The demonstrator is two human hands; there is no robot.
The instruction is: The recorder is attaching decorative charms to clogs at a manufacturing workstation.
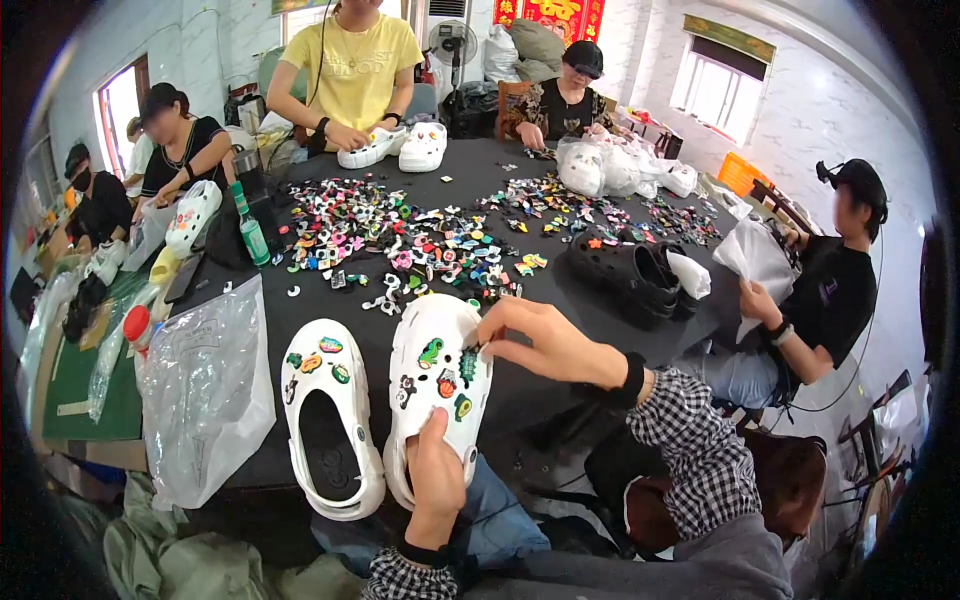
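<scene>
A white clog [437, 325] with several charms on its top is held by my left hand [436, 478], the thumb over the upper near the opening and the fingers inside or behind it. At the clog's right side, my right hand [545, 342] has thumb and forefinger closed beside a dark green charm [468, 366]. Whatever lies between those fingertips is hidden. A green dinosaur charm [430, 352] and a black-and-white charm [406, 391] show on the upper. Left of it lies the matching white clog [305, 385], toe away from me, bearing several charms.
Loose charms [400, 235] spread over the dark table [560, 375]. A clear plastic bag [205, 395] lies left, near a green bottle [252, 235]. Black clogs [625, 283] sit right. A person [350, 75] handles white clogs opposite; another [840, 280] holds a bag at right.
</scene>
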